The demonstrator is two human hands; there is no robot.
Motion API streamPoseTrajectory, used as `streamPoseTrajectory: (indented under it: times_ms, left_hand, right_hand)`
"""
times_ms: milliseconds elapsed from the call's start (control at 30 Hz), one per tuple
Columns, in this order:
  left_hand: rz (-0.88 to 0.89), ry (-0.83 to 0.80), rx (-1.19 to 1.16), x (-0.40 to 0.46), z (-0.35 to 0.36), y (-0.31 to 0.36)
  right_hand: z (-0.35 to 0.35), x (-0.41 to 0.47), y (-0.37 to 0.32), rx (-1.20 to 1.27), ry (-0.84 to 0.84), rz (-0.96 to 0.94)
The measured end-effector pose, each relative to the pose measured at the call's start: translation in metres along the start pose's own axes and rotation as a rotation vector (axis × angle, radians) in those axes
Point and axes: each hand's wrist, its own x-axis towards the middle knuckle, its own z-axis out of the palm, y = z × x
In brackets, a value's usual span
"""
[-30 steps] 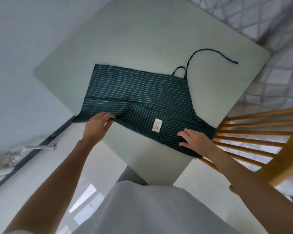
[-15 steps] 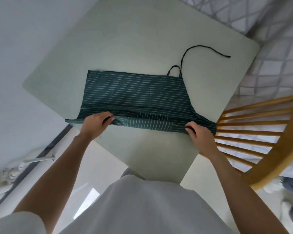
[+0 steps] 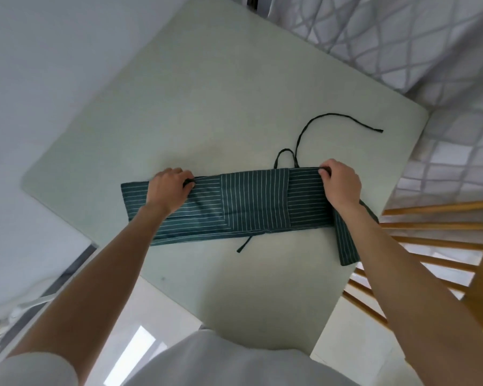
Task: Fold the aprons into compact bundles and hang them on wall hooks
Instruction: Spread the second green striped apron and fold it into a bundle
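Green striped apron [image 3: 251,203] lies folded long on the pale table [image 3: 195,93], its far edge pinched by the left hand [image 3: 169,190] at nine o'clock and the right hand [image 3: 340,183] at three.

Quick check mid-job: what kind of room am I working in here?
Probably a home dining or living area: a pale square table, a wooden spindle-back chair beside it, and a lattice-patterned curtain behind. Both hands hold a striped apron on the table.

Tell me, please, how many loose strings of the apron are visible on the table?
2: a long string curving away beyond the apron's far edge, and a short string poking out at its near edge. Others may be folded inside.
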Motion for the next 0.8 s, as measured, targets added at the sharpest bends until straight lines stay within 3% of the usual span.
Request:
streamPoseTrajectory:
  times_ms: [200,433,533,667,733,800]
  left_hand:
    - [-0.042,-0.026,-0.058,0.02,0.02,-0.005]
    - [-0.134,-0.021,-0.096,0.018,0.03,-0.006]
    - [-0.131,-0.001,-0.05,0.017,0.033,-0.005]
    - [0.017,0.174,-0.052,0.011,0.035,0.021]
    - [0.199,0.168,-0.158,0.011,0.04,0.058]
    - [0.359,0.081,-0.207,0.009,0.048,0.102]
  right_hand:
    - [0.027,0.034,0.003,-0.109,-0.136,0.057]
    - [0.04,0.041,0.001,-0.173,-0.106,0.013]
    - [0.039,0.031,0.002,-0.085,-0.109,-0.007]
    - [0.023,-0.024,0.008,0.042,0.084,-0.02]
    - [0.02,-0.066,0.022,-0.024,0.181,0.074]
    - [0.026,-0.102,0.038,-0.082,0.147,0.23]
